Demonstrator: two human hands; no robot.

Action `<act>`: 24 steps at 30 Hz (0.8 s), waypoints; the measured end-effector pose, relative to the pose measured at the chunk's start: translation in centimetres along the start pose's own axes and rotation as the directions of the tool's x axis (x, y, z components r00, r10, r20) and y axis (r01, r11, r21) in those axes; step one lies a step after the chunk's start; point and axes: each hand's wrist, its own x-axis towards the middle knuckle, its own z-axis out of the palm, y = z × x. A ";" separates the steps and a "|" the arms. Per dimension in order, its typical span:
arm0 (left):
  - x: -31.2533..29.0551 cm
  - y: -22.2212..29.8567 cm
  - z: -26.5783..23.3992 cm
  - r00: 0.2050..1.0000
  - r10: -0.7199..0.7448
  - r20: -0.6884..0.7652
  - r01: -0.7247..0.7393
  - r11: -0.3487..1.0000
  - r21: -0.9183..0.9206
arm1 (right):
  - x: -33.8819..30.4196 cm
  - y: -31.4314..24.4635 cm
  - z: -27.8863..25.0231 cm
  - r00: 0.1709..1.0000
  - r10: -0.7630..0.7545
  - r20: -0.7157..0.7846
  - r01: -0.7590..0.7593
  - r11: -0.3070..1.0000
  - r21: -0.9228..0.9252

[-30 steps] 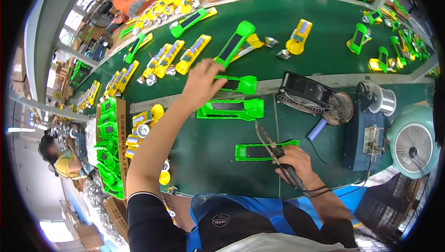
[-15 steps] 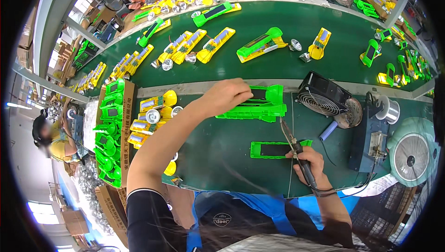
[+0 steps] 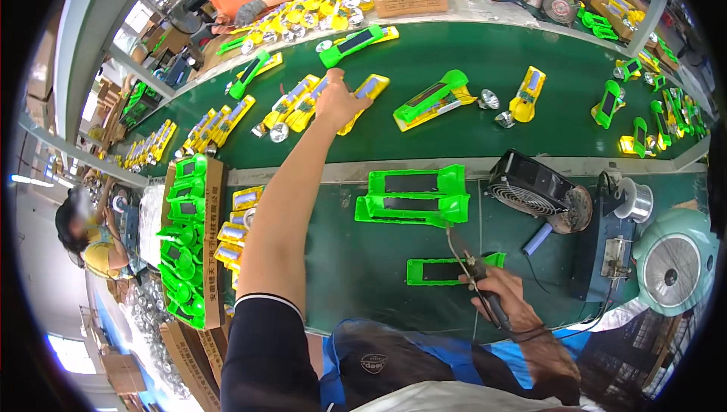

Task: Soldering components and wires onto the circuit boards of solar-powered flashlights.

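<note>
Over the green belt my left hand [image 3: 339, 103] is bent down with its fingers curled on a yellow flashlight half [image 3: 372, 88], which carries a blue battery; its fingertips are mostly hidden. My right hand [image 3: 501, 295] grips a soldering iron [image 3: 477, 266] like a pen. The iron's thin tip points at the lower right edge of two green flashlight housings [image 3: 413, 207] lying side by side, each with a dark panel; I cannot tell whether it touches. Beneath the iron lies another green housing [image 3: 424, 271] on the worktable.
A black fan [image 3: 528, 181], a loose blue battery [image 3: 538, 238], a solder spool [image 3: 636, 200] and a blue soldering station [image 3: 602, 241] stand right. Left are a carton [image 3: 214, 253] of green housings and yellow halves [image 3: 231, 234]. A mint fan [image 3: 672, 260] is far right. Co-workers sit beyond the belt.
My left hand has left the green housings and reached forward onto the belt, to a yellow flashlight half. The right hand keeps the soldering iron near the housings. The view has tilted slightly upward.
</note>
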 end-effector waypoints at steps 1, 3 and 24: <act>-0.9 -0.1 -0.9 0.999 0.029 -0.025 -0.030 0.999 -0.015 | 0.5 0.0 0.4 1.000 0.029 0.011 -0.029 1.000 -0.011; -4.5 -0.1 -3.7 0.995 0.100 0.003 -0.100 0.993 -0.067 | 1.4 -0.1 1.3 0.999 0.037 0.016 -0.036 0.996 -0.080; -35.6 0.4 -2.6 0.726 0.183 0.663 0.624 0.232 -0.746 | -1.7 -9.7 -6.6 0.956 -0.185 -0.229 0.089 0.923 -0.374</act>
